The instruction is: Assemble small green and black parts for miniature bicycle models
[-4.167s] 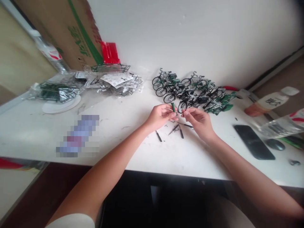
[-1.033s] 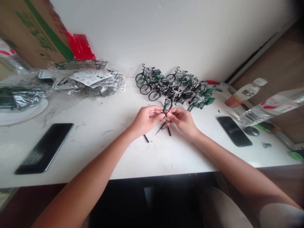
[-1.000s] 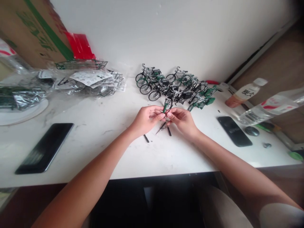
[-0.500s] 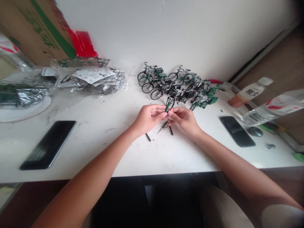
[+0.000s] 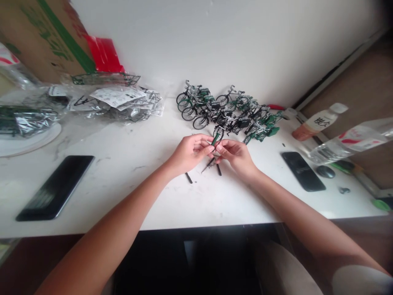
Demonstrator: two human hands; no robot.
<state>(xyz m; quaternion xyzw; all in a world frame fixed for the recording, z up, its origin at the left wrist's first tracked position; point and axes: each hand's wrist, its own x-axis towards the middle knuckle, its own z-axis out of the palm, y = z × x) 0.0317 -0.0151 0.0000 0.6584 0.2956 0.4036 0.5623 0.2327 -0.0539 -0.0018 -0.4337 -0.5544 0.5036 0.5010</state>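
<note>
My left hand (image 5: 193, 152) and my right hand (image 5: 236, 154) meet over the middle of the white table, both closed in a pinch. Between their fingertips is a small spoked bicycle wheel with a narrow green strip (image 5: 215, 139) along it, perhaps a mudguard; the fingers hide its lower part. Under the hands lie a thin pointed tool (image 5: 208, 165) like a small screwdriver, and a short black stick (image 5: 219, 169). Another black stick (image 5: 188, 178) lies below my left hand. Just beyond stand several miniature bicycles (image 5: 201, 122), green and black, packed close together.
Plastic bags of parts with printed sheets (image 5: 118, 98) lie at the back left, before a cardboard box (image 5: 46, 37). A tablet or large phone (image 5: 57, 188) lies at left. To the right are a phone (image 5: 303, 171), a dark mouse-like object (image 5: 325, 171) and two bottles (image 5: 321, 123).
The whole view has shifted slightly, so things appear a little farther left. Both hands keep the same pinch on the wheel and green strip.
</note>
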